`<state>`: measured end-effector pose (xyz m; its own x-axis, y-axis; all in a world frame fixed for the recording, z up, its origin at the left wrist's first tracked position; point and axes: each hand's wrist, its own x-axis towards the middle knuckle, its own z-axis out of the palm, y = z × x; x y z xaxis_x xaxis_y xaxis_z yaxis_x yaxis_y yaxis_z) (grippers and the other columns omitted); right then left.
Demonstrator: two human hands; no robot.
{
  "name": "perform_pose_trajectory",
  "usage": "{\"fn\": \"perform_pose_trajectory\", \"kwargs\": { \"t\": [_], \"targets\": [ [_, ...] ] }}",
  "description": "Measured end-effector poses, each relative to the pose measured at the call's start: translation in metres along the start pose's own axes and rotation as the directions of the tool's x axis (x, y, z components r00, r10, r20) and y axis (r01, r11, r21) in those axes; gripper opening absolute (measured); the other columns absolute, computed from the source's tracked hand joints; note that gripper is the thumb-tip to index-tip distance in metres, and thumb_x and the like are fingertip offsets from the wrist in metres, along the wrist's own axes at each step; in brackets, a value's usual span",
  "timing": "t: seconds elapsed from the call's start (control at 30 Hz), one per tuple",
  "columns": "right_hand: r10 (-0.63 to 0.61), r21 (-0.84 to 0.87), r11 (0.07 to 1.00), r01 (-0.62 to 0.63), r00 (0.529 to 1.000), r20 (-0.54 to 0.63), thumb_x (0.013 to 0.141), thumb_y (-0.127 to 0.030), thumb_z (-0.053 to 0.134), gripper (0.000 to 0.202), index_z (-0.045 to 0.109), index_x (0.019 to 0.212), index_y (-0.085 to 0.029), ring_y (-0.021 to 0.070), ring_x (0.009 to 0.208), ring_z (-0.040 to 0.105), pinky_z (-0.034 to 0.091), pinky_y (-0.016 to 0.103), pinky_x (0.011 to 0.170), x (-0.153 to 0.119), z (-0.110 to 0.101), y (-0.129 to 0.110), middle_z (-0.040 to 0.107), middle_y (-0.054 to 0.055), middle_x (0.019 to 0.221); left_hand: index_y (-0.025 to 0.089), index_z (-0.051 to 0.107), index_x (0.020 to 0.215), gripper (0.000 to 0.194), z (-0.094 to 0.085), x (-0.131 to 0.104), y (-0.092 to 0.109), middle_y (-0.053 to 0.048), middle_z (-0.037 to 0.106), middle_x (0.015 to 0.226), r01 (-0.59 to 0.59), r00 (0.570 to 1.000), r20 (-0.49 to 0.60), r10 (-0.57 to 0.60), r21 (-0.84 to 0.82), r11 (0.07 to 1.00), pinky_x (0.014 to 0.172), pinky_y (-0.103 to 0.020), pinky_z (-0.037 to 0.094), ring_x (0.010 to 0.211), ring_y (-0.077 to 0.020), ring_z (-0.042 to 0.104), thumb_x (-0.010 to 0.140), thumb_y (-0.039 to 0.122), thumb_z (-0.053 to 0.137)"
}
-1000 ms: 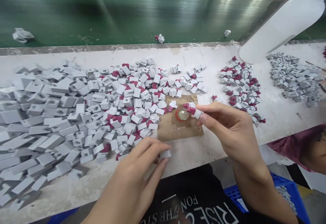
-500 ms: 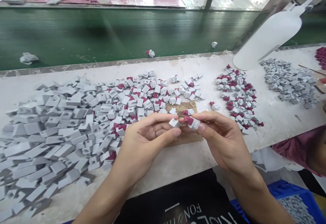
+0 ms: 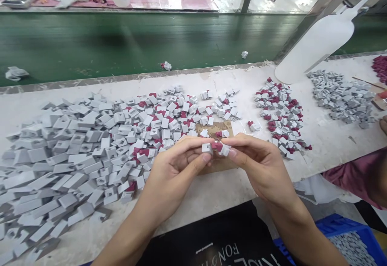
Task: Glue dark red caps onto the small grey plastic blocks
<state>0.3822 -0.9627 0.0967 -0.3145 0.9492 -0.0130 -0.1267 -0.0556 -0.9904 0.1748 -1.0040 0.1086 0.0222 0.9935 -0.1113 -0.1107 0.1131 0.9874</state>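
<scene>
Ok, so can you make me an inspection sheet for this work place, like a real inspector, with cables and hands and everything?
Surface: pale table, marked, with a brown card partly behind the hands.
Job's things: grey block and maroon-and-grey piece, held close together; whether they touch is unclear.
Clutter: big spread of blocks at left; white bottle at right, tilted in the picture.
Hands: left hand pinches the grey block; right hand pinches the maroon-and-grey piece.
Cables: nothing seen.
Surroundings: green belt beyond the table; blue crate below; another person's maroon sleeve at right.
</scene>
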Motion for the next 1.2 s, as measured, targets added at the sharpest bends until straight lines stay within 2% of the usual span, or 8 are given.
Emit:
{"fn": "perform_pose_trajectory", "kwargs": {
  "t": [0.23,0.53,0.7,0.8,0.9,1.0,1.1,1.2],
  "targets": [
    [-0.011,-0.102,0.995,0.018,0.998,0.070,0.104,-0.021,0.088,0.019,0.097,0.114,-0.035,0.0241,0.108,0.086,0.072,0.039,0.096,0.001,-0.001,-0.009,0.091,0.003,0.107,0.034,0.093,0.118,0.019,0.001,-0.004,-0.004,-0.004,0.082,0.116,-0.035,0.999,0.011,0.034,0.041,0.999,0.088,-0.029,0.073,0.105,-0.0215,0.081,0.109,0.023,0.081],
    [-0.010,-0.135,0.990,0.038,0.980,0.201,0.107,-0.031,0.086,0.017,0.094,0.122,-0.034,0.0237,0.107,0.087,0.072,0.037,0.093,0.014,0.005,-0.026,0.091,0.004,0.115,0.037,0.086,0.132,0.026,-0.010,-0.008,0.018,-0.004,0.081,0.115,-0.078,0.996,-0.015,0.084,0.229,0.970,0.088,-0.033,0.071,0.106,-0.0233,0.081,0.111,0.027,0.075],
    [-0.064,-0.529,0.818,0.227,0.949,0.308,0.111,-0.028,0.077,0.025,0.090,0.132,-0.025,0.0236,0.094,0.084,0.071,0.038,0.084,0.109,0.035,-0.055,0.091,0.008,0.118,0.031,0.084,0.121,0.017,-0.055,0.007,0.052,-0.004,0.082,0.113,-0.040,0.956,-0.239,0.169,0.465,0.884,0.087,-0.034,0.069,0.101,-0.0236,0.079,0.106,0.037,0.081],
    [-0.033,-0.781,0.556,0.285,0.946,0.322,0.113,-0.012,0.068,0.032,0.086,0.139,-0.019,0.0257,0.122,0.081,0.064,0.043,0.113,0.196,0.083,-0.051,0.086,0.011,0.140,0.027,0.082,0.116,0.020,-0.081,0.020,0.066,-0.005,0.082,0.109,0.010,0.913,-0.348,0.213,0.539,0.842,0.089,-0.038,0.068,0.101,-0.0254,0.078,0.100,0.038,0.082],
    [0.016,-0.816,0.499,0.291,0.939,0.344,0.112,-0.012,0.072,0.033,0.082,0.142,-0.016,0.0300,0.141,0.075,0.058,0.047,0.124,0.267,0.144,-0.030,0.080,0.015,0.153,0.024,0.080,0.112,0.023,-0.096,0.036,0.073,-0.007,0.083,0.103,0.068,0.918,-0.367,0.153,0.523,0.849,0.090,-0.041,0.067,0.098,-0.0273,0.078,0.096,0.040,0.079],
    [0.061,-0.833,0.469,0.295,0.930,0.363,0.111,-0.029,0.081,0.033,0.078,0.142,-0.019,0.0317,0.138,0.075,0.063,0.055,0.118,0.305,0.191,-0.006,0.076,0.014,0.154,0.023,0.079,0.112,0.026,-0.109,0.059,0.078,-0.008,0.083,0.105,0.091,0.926,-0.358,0.122,0.525,0.846,0.092,-0.043,0.067,0.101,-0.0289,0.079,0.094,0.042,0.076],
    [0.092,-0.850,0.439,0.290,0.927,0.364,0.112,-0.040,0.081,0.036,0.076,0.141,-0.020,0.0295,0.126,0.079,0.068,0.054,0.108,0.320,0.200,0.007,0.077,0.012,0.146,0.024,0.078,0.112,0.025,-0.126,0.088,0.085,-0.009,0.084,0.109,0.157,0.916,-0.391,0.091,0.559,0.814,0.087,-0.043,0.066,0.100,-0.0300,0.080,0.093,0.039,0.073],
    [0.065,-0.873,0.407,0.267,0.945,0.319,0.112,-0.039,0.080,0.031,0.078,0.136,-0.019,0.0280,0.123,0.079,0.068,0.052,0.107,0.327,0.164,0.003,0.079,0.010,0.140,0.024,0.078,0.107,0.017,-0.145,0.124,0.091,-0.009,0.084,0.113,0.233,0.906,-0.421,0.047,0.587,0.775,0.087,-0.043,0.065,0.098,-0.0300,0.081,0.093,0.033,0.074]
  ]
}}
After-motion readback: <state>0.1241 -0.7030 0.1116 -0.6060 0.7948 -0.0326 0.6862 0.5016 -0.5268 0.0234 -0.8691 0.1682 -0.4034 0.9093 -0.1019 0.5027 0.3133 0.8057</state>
